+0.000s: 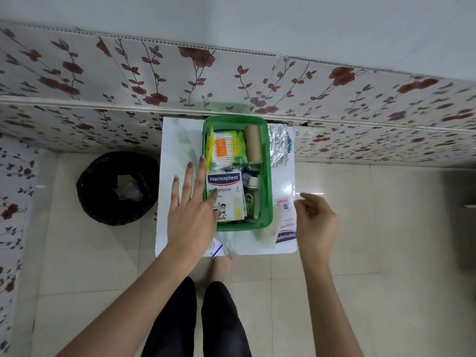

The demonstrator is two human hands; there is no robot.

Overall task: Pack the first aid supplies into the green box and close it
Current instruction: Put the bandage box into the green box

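Setting: a small white desk (pixel 180 140) is set against a wall papered with red flowers, over a pale tiled floor; a black-lined bin (pixel 117 188) stands to the left of it.
Green box (pixel 268 176): it is placed at the middle of the desk, open, with no lid seen in view.
Contents: a pack of cotton buds (pixel 222 149), a brown bandage roll (pixel 253 144) and a Hansaplast plaster box (pixel 226 195) are seen inside, with small bottles beside them.
Left hand (pixel 192 207): it is laid flat at the box's left rim, fingers (pixel 189 173) spread wide, nothing held; the thumb touches the plaster box.
Right hand (pixel 315 219): it is held over the desk's right edge, fingers loosely curled, apparently empty, though motion blur prevents certainty.
Still outside: a second Hansaplast packet (pixel 285 234), a small sachet (pixel 283 203) and a foil strip (pixel 278 145) lie right of the box; a small packet (pixel 216 249) lies at the front edge.
Step in hand, as judged: the loose items on the right are to be collected.
Done well: the box is best steadied by the left hand, and flat packets are best slid on top of the plaster box so a lid can sit level.
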